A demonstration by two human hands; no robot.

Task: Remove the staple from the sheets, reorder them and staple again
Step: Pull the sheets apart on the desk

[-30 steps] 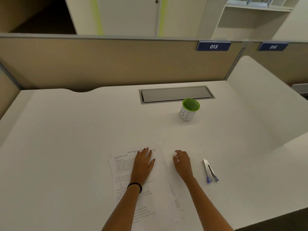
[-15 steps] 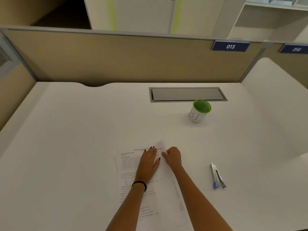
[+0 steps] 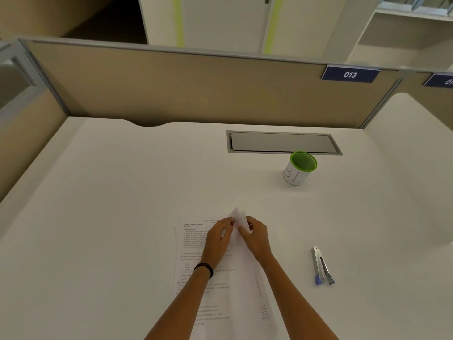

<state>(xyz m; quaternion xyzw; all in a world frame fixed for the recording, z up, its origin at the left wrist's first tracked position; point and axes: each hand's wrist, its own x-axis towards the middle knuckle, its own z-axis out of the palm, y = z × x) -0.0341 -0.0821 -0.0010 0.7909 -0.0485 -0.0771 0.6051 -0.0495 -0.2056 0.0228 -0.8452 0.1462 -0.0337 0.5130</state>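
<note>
Both pinching the lifted top corner of the sheets (image 3: 196, 244): left hand (image 3: 217, 240), right hand (image 3: 256, 238); stapler (image 3: 321, 266) lying well right on the surface (image 3: 110, 204).

left hand (image 3: 219, 238) and right hand (image 3: 255, 235) pinch the raised top corner of the printed sheets (image 3: 196, 244) on the white desk (image 3: 122, 204). stapler (image 3: 321, 266) lies to the right, apart. green-rimmed cup (image 3: 299, 168) stands farther back.

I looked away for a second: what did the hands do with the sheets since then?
Both hands came together at the sheets' top right corner: the left hand left its flat press, the right hand moved in, and they pinch the corner, now lifted. The stapler and green-rimmed cup stayed put.
</note>
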